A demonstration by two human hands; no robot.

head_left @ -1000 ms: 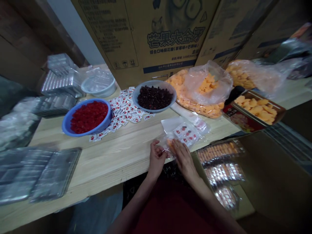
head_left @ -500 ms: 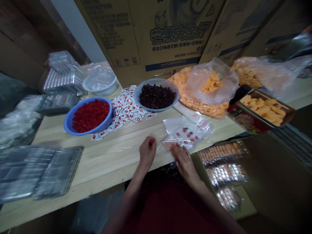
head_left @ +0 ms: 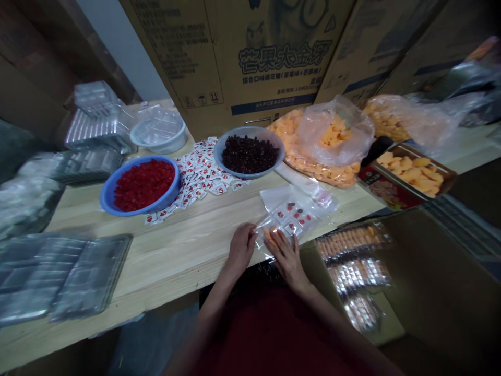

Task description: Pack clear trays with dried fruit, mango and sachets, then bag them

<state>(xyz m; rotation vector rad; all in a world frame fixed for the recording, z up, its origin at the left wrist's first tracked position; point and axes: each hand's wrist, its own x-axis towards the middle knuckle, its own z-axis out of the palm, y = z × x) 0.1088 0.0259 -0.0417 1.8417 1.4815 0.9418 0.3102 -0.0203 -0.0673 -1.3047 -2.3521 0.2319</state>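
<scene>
At the table's front edge lies a clear plastic bag (head_left: 261, 244) with orange pieces (head_left: 270, 233) inside. My left hand (head_left: 241, 245) has its fingers pinched together at the bag's left edge. Spread over the orange pieces, my right hand (head_left: 287, 261) rests with its fingers apart, pressing on the film. Just beyond it is a clear sheet of packs (head_left: 293, 216) holding red and dark pieces and small printed sachets. A white sheet (head_left: 270, 198) shows partly under these packs.
Behind are a blue basin of red pieces (head_left: 102, 196), scattered sachets (head_left: 203, 167), a bowl of dark pieces (head_left: 279, 159) and a bag of orange pieces (head_left: 291, 128). Clear trays (head_left: 94, 277) lie left. An open carton (head_left: 426, 261) with filled packs stands below right.
My left hand has moved right and forward to the bag's edge. My right hand has shifted slightly, its fingers now spread wider over the orange pieces.
</scene>
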